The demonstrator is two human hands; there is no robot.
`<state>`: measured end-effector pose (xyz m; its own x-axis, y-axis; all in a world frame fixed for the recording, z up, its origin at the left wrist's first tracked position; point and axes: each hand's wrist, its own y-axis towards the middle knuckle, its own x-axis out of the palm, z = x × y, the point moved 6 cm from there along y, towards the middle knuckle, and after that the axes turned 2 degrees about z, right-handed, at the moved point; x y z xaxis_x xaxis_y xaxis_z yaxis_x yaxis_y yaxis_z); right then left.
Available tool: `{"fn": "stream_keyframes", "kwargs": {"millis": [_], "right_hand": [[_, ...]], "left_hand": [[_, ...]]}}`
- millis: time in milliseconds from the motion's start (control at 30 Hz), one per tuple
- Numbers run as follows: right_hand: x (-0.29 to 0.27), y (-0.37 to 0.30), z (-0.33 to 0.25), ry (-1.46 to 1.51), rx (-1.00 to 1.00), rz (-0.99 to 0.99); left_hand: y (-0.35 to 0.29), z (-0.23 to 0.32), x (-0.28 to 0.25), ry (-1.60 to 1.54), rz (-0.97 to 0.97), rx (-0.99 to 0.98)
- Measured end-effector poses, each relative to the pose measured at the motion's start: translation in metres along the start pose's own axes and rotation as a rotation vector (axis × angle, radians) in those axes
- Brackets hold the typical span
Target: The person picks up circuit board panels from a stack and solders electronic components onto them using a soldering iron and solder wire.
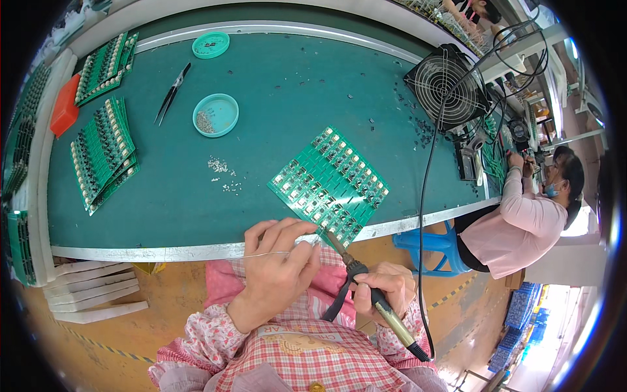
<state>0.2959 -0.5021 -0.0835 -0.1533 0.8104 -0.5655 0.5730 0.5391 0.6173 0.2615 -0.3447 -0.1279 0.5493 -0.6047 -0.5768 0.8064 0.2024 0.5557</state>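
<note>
A green circuit board panel (pixel 333 189), set with rows of pale and black parts, lies turned at an angle near the table's front edge. My left hand (pixel 277 268) is closed at the panel's near edge, its fingers pinching a thin solder wire (pixel 264 254) that trails off to the left. My right hand (pixel 390 287) grips a soldering iron (pixel 393 322) by its handle. The iron's tip points up and left to the panel's near corner, close to my left fingertips. Whether the tip touches the board is too small to tell.
Tweezers (pixel 172 93), two round dishes (pixel 217 97) and loose small parts (pixel 222 166) lie at left, beside stacked boards (pixel 104 153) and a red box (pixel 65 106). A fan (pixel 447 88) stands back right; a black cable (pixel 424 189) crosses there. A seated co-worker (pixel 532 212) works at right.
</note>
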Motion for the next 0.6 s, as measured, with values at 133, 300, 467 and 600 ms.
{"fn": "stream_keyframes", "kwargs": {"millis": [133, 300, 467, 600], "right_hand": [[0.003, 0.004, -0.009, -0.098, -0.102, -0.074], [0.011, -0.005, -0.016, -0.269, -0.223, -0.219], [0.012, -0.013, -0.016, -0.273, -0.210, -0.221], [0.016, -0.014, -0.017, -0.262, -0.190, -0.227]], "left_hand": [[0.001, 0.001, 0.001, 0.013, -0.010, -0.006], [-0.001, -0.001, 0.001, 0.013, -0.001, -0.004], [-0.001, 0.000, 0.000, 0.009, -0.004, 0.005], [-0.001, 0.000, -0.001, 0.009, -0.013, 0.001]]}}
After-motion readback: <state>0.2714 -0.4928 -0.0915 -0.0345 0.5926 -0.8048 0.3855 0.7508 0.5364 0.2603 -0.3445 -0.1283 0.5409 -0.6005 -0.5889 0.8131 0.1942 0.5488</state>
